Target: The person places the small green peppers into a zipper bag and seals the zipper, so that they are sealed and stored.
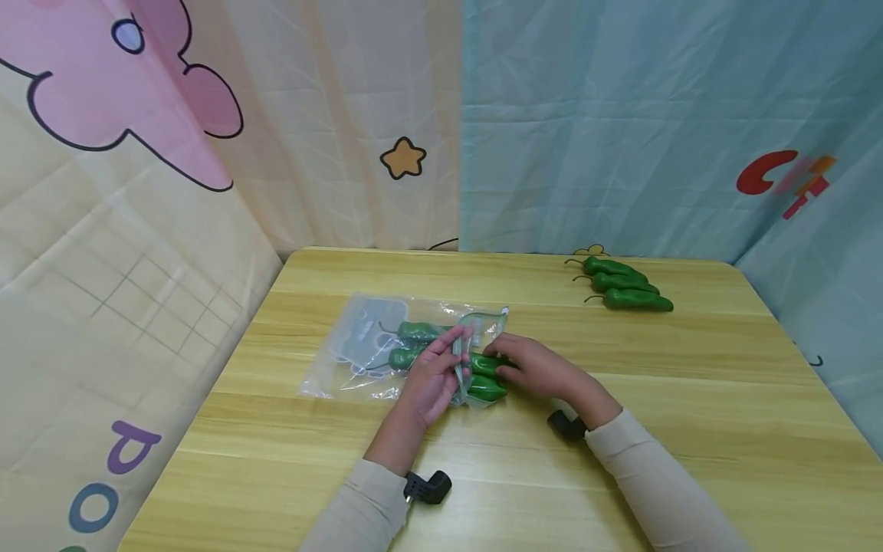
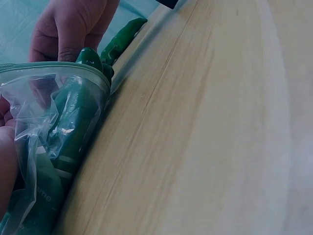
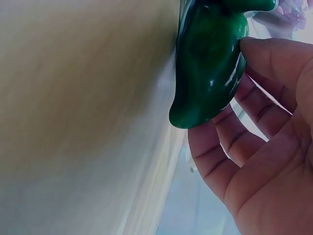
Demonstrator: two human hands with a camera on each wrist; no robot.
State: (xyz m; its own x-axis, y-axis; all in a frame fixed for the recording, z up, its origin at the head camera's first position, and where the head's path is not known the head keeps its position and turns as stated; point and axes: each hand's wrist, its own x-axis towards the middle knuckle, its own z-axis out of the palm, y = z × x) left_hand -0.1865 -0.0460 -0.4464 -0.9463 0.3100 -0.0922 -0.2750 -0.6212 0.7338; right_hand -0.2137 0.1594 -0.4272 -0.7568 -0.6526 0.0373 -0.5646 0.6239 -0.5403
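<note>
A clear zip bag (image 1: 324, 368) with a green zip edge lies on the table, its mouth toward the right. Several glossy green peppers (image 1: 417, 331) are in it, the tips of two poking out at the mouth. My left hand (image 1: 429, 377) pinches the bag's rim near the opening; plastic partly covers that hand in the left wrist view. With thumb and fingertips, my right hand (image 1: 538, 372) holds the end of a green pepper (image 3: 208, 68) at the bag's mouth. How far this pepper lies inside the bag is partly hidden by the hands.
Three more green peppers (image 1: 638, 299) lie side by side at the back right of the wooden table (image 1: 690, 429). Printed curtains (image 1: 593, 123) hang behind and beside the table. A black wrist camera (image 1: 428, 487) sits on each arm.
</note>
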